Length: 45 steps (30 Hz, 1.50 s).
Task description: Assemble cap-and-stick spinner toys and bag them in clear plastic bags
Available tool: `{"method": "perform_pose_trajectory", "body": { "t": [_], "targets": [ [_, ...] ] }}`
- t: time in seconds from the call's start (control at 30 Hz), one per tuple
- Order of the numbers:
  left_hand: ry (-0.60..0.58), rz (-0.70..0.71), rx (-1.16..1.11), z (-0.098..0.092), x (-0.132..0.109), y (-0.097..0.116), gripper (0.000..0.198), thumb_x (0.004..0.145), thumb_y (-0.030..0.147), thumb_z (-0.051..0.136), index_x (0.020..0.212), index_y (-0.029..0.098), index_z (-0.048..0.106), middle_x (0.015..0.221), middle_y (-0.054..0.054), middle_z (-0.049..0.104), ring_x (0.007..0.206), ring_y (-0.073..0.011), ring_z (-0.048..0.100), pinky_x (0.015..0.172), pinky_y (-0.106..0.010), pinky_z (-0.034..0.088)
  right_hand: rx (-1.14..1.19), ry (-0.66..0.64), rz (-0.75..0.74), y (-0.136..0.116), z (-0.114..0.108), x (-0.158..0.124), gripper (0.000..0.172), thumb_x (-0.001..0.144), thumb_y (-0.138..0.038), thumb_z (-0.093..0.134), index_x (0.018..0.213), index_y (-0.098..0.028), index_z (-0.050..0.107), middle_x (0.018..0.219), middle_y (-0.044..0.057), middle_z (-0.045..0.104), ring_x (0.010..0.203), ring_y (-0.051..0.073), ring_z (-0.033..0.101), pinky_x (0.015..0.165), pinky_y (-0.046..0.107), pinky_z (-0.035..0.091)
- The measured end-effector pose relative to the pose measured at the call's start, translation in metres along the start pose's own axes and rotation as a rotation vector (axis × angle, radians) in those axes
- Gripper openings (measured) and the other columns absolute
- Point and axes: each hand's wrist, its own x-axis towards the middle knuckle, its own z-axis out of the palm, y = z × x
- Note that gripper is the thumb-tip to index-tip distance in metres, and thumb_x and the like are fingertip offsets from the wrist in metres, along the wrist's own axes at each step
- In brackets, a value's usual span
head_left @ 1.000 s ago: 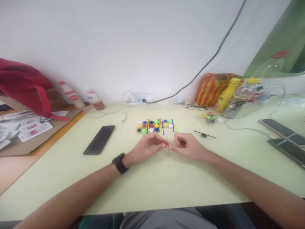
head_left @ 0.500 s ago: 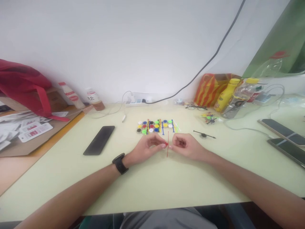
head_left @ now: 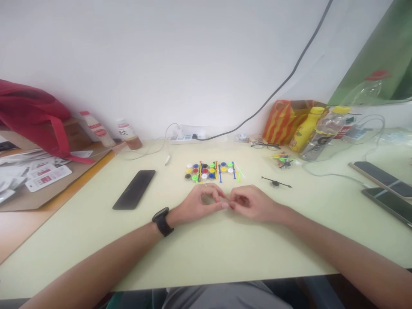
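Observation:
My left hand (head_left: pixel 206 202), with a black watch (head_left: pixel 162 221) on its wrist, is pinched at the fingertips. My right hand (head_left: pixel 254 203) meets it with thumb and forefinger closed. Between the fingertips shows a bit of a red plastic spinner arrow (head_left: pixel 231 206); most of it is hidden by the fingers. Just behind the hands lie round coloured discs (head_left: pixel 211 170) in rows, with thin arrow-shaped sticks (head_left: pixel 220 173) in several colours among them. Right of my right hand, a black arrow spinner (head_left: pixel 275 183) rests on its round base.
A black phone (head_left: pixel 134 189) lies at left, two more phones (head_left: pixel 388 193) at right. Small coloured parts (head_left: pixel 283 161), glasses (head_left: pixel 265 145), bottles (head_left: pixel 322 135) and a striped bag (head_left: pixel 280 122) are at back right. A power strip (head_left: pixel 185 136) stands by the wall; a cardboard sheet (head_left: pixel 64 182) is left.
Both hands have moved slightly down and closer, so the fingertips meet. The red spinner arrow, upright between them before, has tilted and is now mostly covered by the fingers.

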Motion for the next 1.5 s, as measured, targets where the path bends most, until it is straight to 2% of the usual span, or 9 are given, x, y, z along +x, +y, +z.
{"method": "perform_pose_trajectory", "body": {
  "t": [0.23, 0.5, 0.67, 0.8, 0.93, 1.17, 1.3, 1.4, 1.5],
  "targets": [
    [0.094, -0.038, 0.062, 0.000, 0.000, -0.006, 0.026, 0.094, 0.035, 0.072, 0.075, 0.018, 0.066, 0.107, -0.008, 0.072, 0.103, -0.0223, 0.067, 0.097, -0.038, 0.048, -0.280, -0.063, 0.033, -0.010, -0.010, -0.002, 0.017, 0.080, -0.015, 0.062, 0.070, -0.020, 0.049, 0.061, -0.007, 0.052, 0.056, 0.010, 0.042, 0.058, 0.025, 0.028],
    [0.105, -0.049, 0.054, 0.000, 0.000, -0.005, 0.029, 0.094, 0.037, 0.071, 0.073, 0.018, 0.064, 0.102, -0.008, 0.071, 0.096, -0.0209, 0.068, 0.091, -0.037, 0.050, -0.385, -0.219, 0.266, -0.015, -0.056, -0.006, 0.019, 0.086, -0.022, 0.062, 0.068, -0.021, 0.054, 0.067, -0.002, 0.062, 0.061, 0.014, 0.053, 0.056, 0.026, 0.030],
    [0.089, -0.054, 0.037, -0.001, -0.001, -0.005, 0.028, 0.095, 0.036, 0.070, 0.074, 0.018, 0.065, 0.101, -0.008, 0.072, 0.094, -0.0201, 0.068, 0.089, -0.036, 0.050, -0.482, -0.167, 0.461, 0.004, -0.073, -0.011, 0.018, 0.087, -0.020, 0.060, 0.069, -0.020, 0.055, 0.077, 0.003, 0.068, 0.066, 0.016, 0.060, 0.056, 0.027, 0.034],
    [0.076, -0.044, 0.029, 0.000, 0.000, -0.005, 0.029, 0.095, 0.036, 0.070, 0.074, 0.018, 0.064, 0.100, -0.008, 0.072, 0.092, -0.0193, 0.068, 0.087, -0.034, 0.051, -0.619, -0.113, 0.535, 0.012, -0.077, -0.013, 0.018, 0.089, -0.019, 0.057, 0.071, -0.020, 0.054, 0.080, 0.005, 0.067, 0.066, 0.017, 0.060, 0.054, 0.029, 0.033],
    [0.095, -0.043, 0.040, 0.000, 0.000, -0.005, 0.029, 0.095, 0.036, 0.070, 0.074, 0.018, 0.065, 0.099, -0.008, 0.072, 0.091, -0.0193, 0.068, 0.088, -0.035, 0.051, -0.813, -0.060, 0.536, 0.018, -0.077, -0.012, 0.016, 0.089, -0.010, 0.051, 0.081, -0.019, 0.062, 0.085, 0.009, 0.068, 0.073, 0.021, 0.063, 0.057, 0.030, 0.032],
    [0.094, -0.039, 0.049, -0.001, -0.001, -0.005, 0.029, 0.095, 0.036, 0.070, 0.073, 0.018, 0.065, 0.100, -0.008, 0.073, 0.092, -0.0195, 0.068, 0.088, -0.034, 0.051, -1.001, -0.044, 0.574, 0.017, -0.063, -0.004, 0.034, 0.087, -0.004, 0.049, 0.114, -0.016, 0.066, 0.093, 0.015, 0.072, 0.083, 0.029, 0.069, 0.064, 0.033, 0.034],
    [0.083, -0.029, 0.037, -0.001, 0.000, -0.002, 0.027, 0.095, 0.033, 0.070, 0.074, 0.017, 0.065, 0.098, -0.007, 0.073, 0.092, -0.0192, 0.068, 0.087, -0.034, 0.051, -0.933, -0.039, 0.428, 0.007, -0.038, 0.000, 0.034, 0.094, -0.013, 0.048, 0.125, -0.019, 0.061, 0.104, 0.013, 0.075, 0.092, 0.029, 0.070, 0.069, 0.033, 0.035],
    [0.083, -0.027, 0.039, 0.000, 0.001, -0.002, 0.027, 0.095, 0.033, 0.070, 0.074, 0.018, 0.065, 0.097, -0.007, 0.073, 0.092, -0.0195, 0.068, 0.087, -0.034, 0.051, -0.871, -0.027, 0.281, 0.000, -0.019, 0.001, 0.029, 0.102, -0.023, 0.043, 0.126, -0.019, 0.059, 0.108, 0.011, 0.074, 0.093, 0.027, 0.071, 0.069, 0.034, 0.036],
    [0.085, -0.028, 0.048, 0.001, 0.001, -0.002, 0.027, 0.095, 0.033, 0.071, 0.074, 0.018, 0.065, 0.096, -0.007, 0.074, 0.092, -0.0195, 0.069, 0.087, -0.034, 0.051, -0.849, -0.022, 0.228, -0.001, -0.010, 0.001, 0.028, 0.106, -0.027, 0.040, 0.120, -0.017, 0.061, 0.108, 0.011, 0.073, 0.091, 0.026, 0.070, 0.068, 0.034, 0.036]
  ]
}}
